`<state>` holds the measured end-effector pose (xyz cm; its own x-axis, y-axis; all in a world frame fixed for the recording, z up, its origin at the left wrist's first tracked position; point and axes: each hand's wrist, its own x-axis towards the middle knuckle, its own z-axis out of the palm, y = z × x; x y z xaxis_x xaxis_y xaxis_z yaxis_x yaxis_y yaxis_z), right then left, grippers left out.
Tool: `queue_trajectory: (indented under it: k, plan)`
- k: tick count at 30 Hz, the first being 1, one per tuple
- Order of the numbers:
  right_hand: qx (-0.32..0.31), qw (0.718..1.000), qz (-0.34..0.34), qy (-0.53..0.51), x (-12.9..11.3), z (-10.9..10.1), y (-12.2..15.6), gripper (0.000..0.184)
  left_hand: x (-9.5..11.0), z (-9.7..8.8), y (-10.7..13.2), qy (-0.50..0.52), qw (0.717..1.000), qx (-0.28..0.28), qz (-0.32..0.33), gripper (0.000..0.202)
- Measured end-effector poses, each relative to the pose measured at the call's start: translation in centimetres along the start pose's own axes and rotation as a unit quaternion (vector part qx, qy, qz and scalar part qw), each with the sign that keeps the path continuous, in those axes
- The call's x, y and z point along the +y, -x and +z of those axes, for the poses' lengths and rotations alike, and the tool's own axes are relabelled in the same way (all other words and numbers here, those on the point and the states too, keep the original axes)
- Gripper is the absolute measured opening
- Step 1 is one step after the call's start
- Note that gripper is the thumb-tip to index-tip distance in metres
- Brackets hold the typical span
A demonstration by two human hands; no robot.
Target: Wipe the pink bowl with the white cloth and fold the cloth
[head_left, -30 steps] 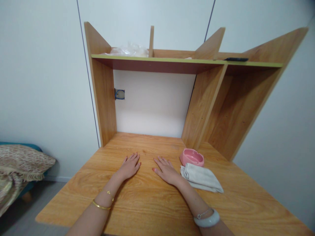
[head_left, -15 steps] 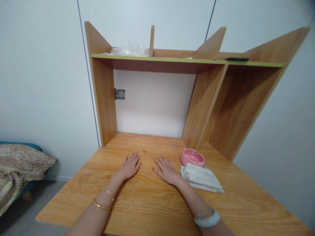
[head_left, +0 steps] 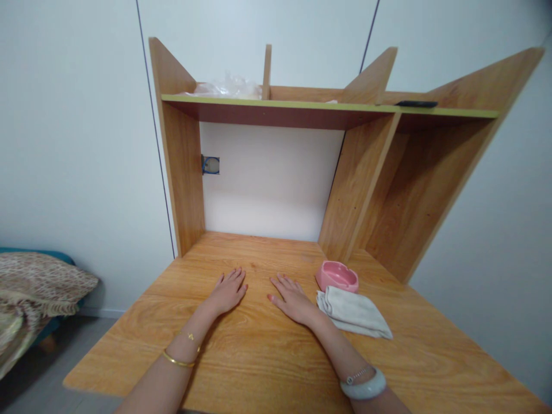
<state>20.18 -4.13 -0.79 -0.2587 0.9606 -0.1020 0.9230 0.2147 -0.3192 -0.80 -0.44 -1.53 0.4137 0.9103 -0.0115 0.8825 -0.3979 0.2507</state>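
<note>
My left hand [head_left: 228, 292] lies palm down on the wooden desk [head_left: 250, 356], fingers stretched out, holding nothing. To its right, my right hand [head_left: 293, 300] rests flat on the same surface with its fingers apart and nothing under them that I can see. Just right of my right hand is a folded pale grey cloth [head_left: 356, 312]. Behind the cloth, close against it, stands a pink ashtray-like bowl [head_left: 338, 277] with a notched rim. Neither hand touches the bowl.
A wooden shelf unit [head_left: 267, 107] rises from the desk's back. On it lie a clear plastic bag [head_left: 228, 88] and a dark flat object [head_left: 416, 104]. A wall box with blue wires [head_left: 211, 165] shows at the back left. A blanket-covered seat [head_left: 38, 287] stands at left.
</note>
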Motion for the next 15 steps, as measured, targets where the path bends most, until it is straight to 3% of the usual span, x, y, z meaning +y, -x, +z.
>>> queue_trajectory:
  k: [5, 9, 11, 15]
  plan:
    - [0.024, 1.000, -0.006, -0.006, 0.1, 0.2, 0.0, 0.066, 0.0, 0.1, 0.0, 0.002, 1.000, 0.007, 0.001, 0.059]
    - [0.112, 0.991, -0.038, -0.060, 0.1, -1.2, 0.2, 0.051, 0.0, 0.1, 0.0, 0.006, 1.000, 0.009, 0.000, 0.059]
    - [0.175, 0.982, 0.006, -0.072, 0.0, -3.0, 0.6, 0.046, 0.1, 0.1, 0.1, 0.009, 1.000, 0.009, 0.000, 0.059]
    - [0.275, 0.944, 0.180, 0.011, 1.2, -7.4, 2.4, 0.041, 0.1, 0.1, 0.1, 0.014, 1.000, 0.013, 0.000, 0.059]
